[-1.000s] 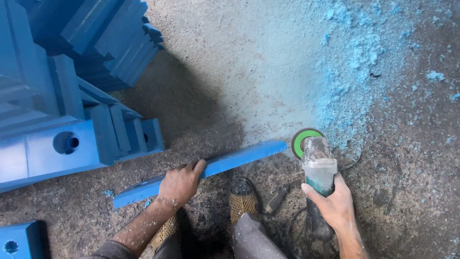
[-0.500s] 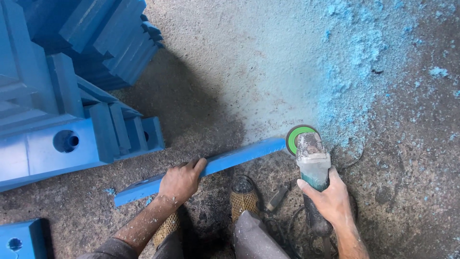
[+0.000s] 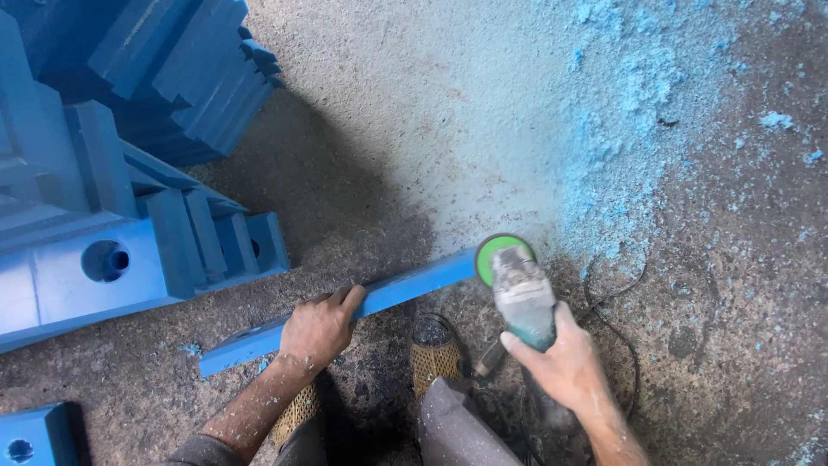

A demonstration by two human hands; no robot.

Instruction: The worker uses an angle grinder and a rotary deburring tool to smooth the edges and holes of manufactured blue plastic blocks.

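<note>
A long blue strip (image 3: 405,289) lies slanted on the concrete floor. My left hand (image 3: 321,326) grips it near its lower left part and presses it down. My right hand (image 3: 565,362) holds an angle grinder (image 3: 520,298) by its teal body. The grinder's green disc (image 3: 500,252) touches the strip's upper right end. The grinder's rear and part of its cable are hidden under my right hand.
Stacked blue moulded blocks (image 3: 129,190) fill the left side, one with a round hole (image 3: 105,259). Another blue piece (image 3: 30,436) sits at the bottom left corner. Blue dust (image 3: 638,95) covers the floor upper right. A black cable (image 3: 617,285) loops beside the grinder. My sandalled feet (image 3: 431,354) are below the strip.
The grinder and my right hand have slid left along the strip's end by a small amount. My left hand stays clamped on the strip.
</note>
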